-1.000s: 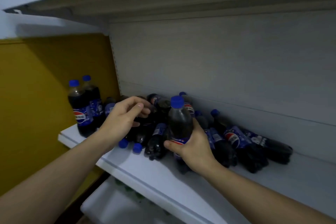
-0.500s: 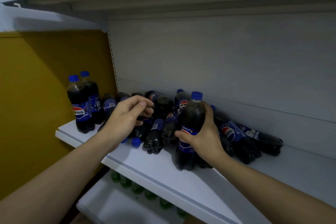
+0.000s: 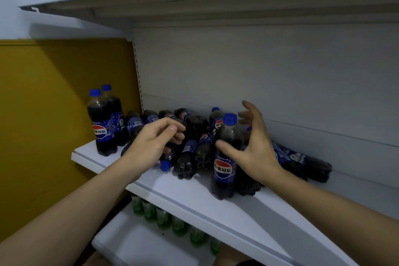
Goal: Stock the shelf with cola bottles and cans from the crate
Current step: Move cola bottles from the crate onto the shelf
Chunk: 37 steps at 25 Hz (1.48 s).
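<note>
Head view: the upright bottle (image 3: 223, 158) is released by the spread right hand (image 3: 255, 149); left hand (image 3: 151, 147), curled onto lying bottles (image 3: 190, 155) beside it, should lift one gently.

Glossy plastic cola bottles (image 3: 223, 157); smooth matt white shelf (image 3: 194, 196).

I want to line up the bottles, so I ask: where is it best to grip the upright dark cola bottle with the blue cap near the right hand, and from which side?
Probably grip the upright dark cola bottle with the blue cap around its narrower body above the label, from the right, where the open right hand is; fallen bottles crowd its left and back.
</note>
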Each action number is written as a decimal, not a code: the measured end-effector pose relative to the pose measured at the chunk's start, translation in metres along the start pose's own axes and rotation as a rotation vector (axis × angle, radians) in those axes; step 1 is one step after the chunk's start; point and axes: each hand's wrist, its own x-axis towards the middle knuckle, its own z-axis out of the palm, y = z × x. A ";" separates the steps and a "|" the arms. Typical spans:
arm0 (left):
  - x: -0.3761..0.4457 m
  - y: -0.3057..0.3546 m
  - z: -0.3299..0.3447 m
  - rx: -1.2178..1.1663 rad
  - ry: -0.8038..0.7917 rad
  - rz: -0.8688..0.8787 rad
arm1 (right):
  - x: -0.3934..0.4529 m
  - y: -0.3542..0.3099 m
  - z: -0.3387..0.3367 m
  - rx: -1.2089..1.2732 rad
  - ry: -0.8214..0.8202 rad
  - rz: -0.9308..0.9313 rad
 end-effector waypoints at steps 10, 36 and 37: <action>-0.049 0.012 -0.107 0.086 0.293 0.241 | 0.049 -0.129 0.079 -0.075 -0.208 -0.531; -0.457 -0.165 -0.312 0.618 0.933 -0.523 | -0.220 -0.250 0.515 0.364 -1.341 -0.536; -0.464 -0.169 -0.314 0.619 0.919 -0.561 | -0.239 -0.250 0.528 0.350 -1.406 -0.500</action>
